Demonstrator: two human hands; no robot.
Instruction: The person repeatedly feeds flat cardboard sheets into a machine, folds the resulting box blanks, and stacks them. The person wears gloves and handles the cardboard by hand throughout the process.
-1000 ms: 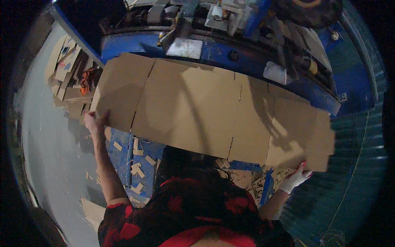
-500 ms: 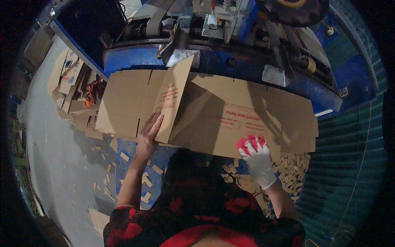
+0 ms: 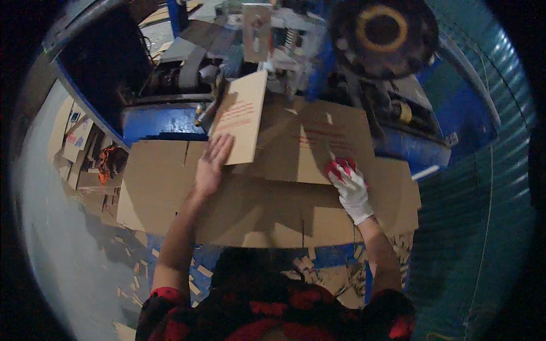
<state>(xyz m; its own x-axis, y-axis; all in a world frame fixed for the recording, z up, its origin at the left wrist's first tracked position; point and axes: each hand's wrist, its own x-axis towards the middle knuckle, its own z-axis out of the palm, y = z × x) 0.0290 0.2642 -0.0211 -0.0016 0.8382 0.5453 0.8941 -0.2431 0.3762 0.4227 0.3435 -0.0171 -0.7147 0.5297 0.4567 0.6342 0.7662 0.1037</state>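
Observation:
A brown cardboard box blank (image 3: pixel 278 165) with red print lies partly on the machine, its left panel folded up. My bare left hand (image 3: pixel 213 162) holds the raised panel near its lower left corner, fingers against the printed face. At the blank's near right edge, my right hand (image 3: pixel 350 184), in a white glove with red fingertips, is closed on the board; its thumb is hard to make out. Beneath and nearer to me lies another flat cardboard sheet (image 3: pixel 159 187) with slots cut in its edges. The raised panel's top reaches up beside the machine's metal head (image 3: pixel 287 48).
The blue machine (image 3: pixel 165 122) spans the far side, with a large dark wheel (image 3: pixel 385 34) at upper right. Stacked cardboard (image 3: pixel 82 165) stands at left. Small cardboard offcuts (image 3: pixel 199 273) litter the floor. A green corrugated wall (image 3: pixel 460 227) runs along the right.
Both hands have moved the printed blank away from me, further onto the machine. The flat sheet beneath has come into view. The view has tilted up a little.

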